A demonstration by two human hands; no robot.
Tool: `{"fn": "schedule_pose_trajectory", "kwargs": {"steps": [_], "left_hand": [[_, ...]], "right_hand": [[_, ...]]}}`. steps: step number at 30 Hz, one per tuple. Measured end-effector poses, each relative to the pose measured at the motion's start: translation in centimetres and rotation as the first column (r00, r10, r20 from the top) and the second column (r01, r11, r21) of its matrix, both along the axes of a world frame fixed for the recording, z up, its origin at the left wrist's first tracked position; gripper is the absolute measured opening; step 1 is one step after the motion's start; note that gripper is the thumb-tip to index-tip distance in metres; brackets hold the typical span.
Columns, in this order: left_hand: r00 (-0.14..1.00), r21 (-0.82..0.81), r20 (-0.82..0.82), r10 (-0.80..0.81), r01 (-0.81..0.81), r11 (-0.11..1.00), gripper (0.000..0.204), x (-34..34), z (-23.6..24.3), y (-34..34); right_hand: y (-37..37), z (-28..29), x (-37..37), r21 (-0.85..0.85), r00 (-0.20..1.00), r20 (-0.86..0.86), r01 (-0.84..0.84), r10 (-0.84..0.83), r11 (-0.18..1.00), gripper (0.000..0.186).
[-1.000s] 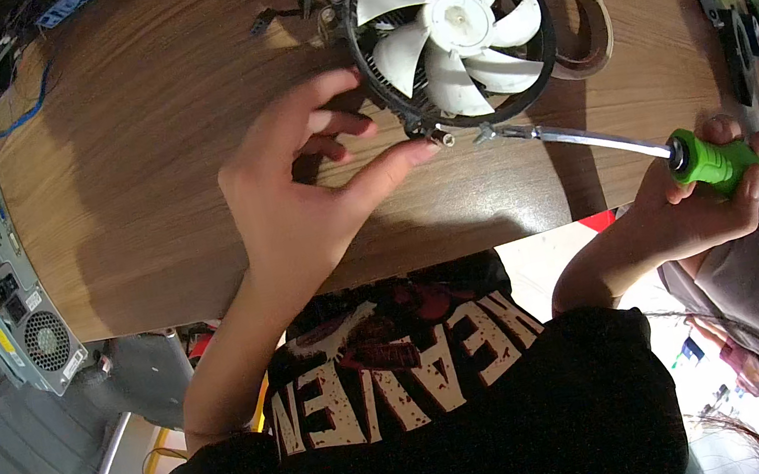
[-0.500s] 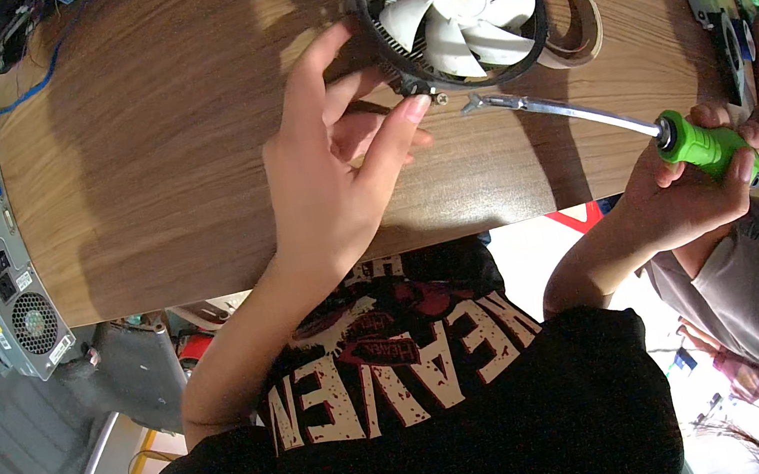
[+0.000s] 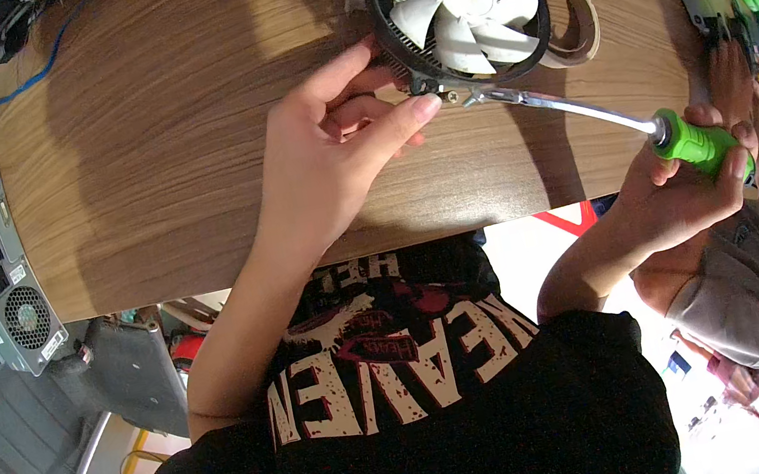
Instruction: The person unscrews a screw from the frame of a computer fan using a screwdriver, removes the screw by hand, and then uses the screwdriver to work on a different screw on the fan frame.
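Having shifted slightly leftward; left hand (image 3: 325,160) pinching cooler fan (image 3: 458,5) steady, right hand (image 3: 686,188) fist-gripping green-handled screwdriver (image 3: 581,110), keeping tip seated squarely.

Bare wooden table (image 3: 155,175) lies left of the cooler fan (image 3: 460,4); tape roll (image 3: 571,10) crowds its right.
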State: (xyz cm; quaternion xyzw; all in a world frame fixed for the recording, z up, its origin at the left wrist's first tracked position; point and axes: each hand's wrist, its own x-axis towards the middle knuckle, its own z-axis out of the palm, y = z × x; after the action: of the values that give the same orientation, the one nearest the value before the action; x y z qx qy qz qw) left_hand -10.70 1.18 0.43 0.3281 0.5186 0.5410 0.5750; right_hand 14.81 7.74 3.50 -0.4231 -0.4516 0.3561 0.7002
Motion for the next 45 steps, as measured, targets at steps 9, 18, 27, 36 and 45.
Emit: {"fn": "schedule_pose_trajectory", "kwargs": {"steps": [9, 18, 27, 36, 45], "left_hand": [[0.999, -0.064, -0.030, -0.041, 0.039, 0.997, 0.058, 0.0, -0.3, 0.0], [1.000, 0.049, -0.014, -0.022, 0.023, 0.999, 0.056, 0.4, -0.6, 0.0], [1.000, 0.046, 0.003, 0.006, -0.006, 0.999, 0.052, 0.5, -0.5, -0.1], [1.000, 0.043, -0.012, -0.022, 0.023, 0.999, 0.051, 0.4, -0.5, -0.1], [1.000, 0.048, 0.022, -0.022, 0.021, 0.999, 0.048, 0.5, -0.5, -0.2]], "right_hand": [[-0.6, 0.8, -0.5, 0.119, 0.980, 0.197, -0.043, 0.019, 0.992, 0.035], [-2.2, 1.4, -0.6, 0.320, 0.904, 0.425, -0.183, 0.032, 0.929, 0.036], [-2.6, 2.0, -0.9, 0.320, 0.902, 0.430, -0.180, 0.026, 0.930, 0.037], [-2.9, 2.7, -1.0, 0.322, 0.900, 0.436, -0.179, 0.022, 0.930, 0.038], [-3.5, 3.4, -0.7, 0.318, 0.895, 0.446, -0.181, 0.021, 0.931, 0.039]]}}
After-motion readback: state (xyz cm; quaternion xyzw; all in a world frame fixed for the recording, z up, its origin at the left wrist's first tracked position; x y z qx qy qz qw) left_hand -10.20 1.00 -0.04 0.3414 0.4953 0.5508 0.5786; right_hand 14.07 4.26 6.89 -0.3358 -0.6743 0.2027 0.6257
